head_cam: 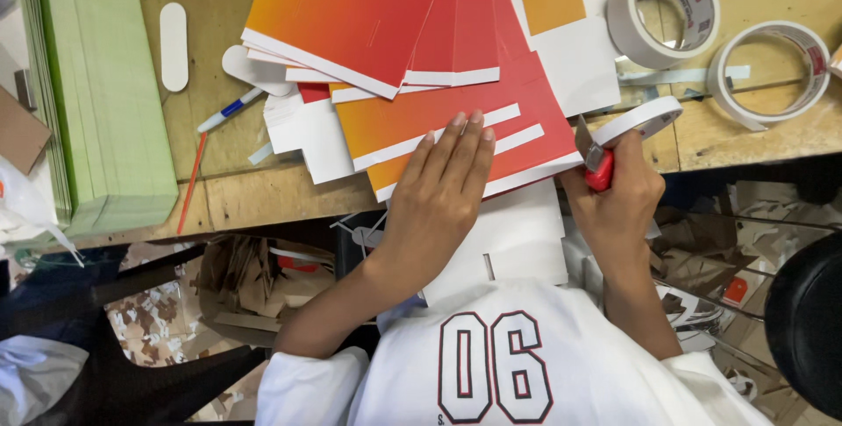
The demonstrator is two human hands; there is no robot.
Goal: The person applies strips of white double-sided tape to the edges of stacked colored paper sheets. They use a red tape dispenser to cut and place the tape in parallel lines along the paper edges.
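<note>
My left hand (441, 182) lies flat, fingers together, on a fan of red-to-orange printed card sheets (412, 119) with white flaps at the front edge of the wooden table (263, 193). My right hand (617, 202) is closed around a red-handled tape dispenser (600, 170) just right of the sheets. The dispenser carries a white tape roll (638, 119) and has a metal blade at its tip. More of the same red-orange sheets (351, 5) are piled farther back. White die-cut card pieces (517, 242) hang over the table edge toward my lap.
A tall stack of green sheets (105, 84) stands at the left. Two white tape rolls (664, 9) (770, 73) lie at the back right. A blue pen (226, 110), a red stick (190, 182) and a white oval piece (174, 45) lie between. Below the table edge is a box of cardboard scraps (254, 286); a black round object (802, 321) is at the right.
</note>
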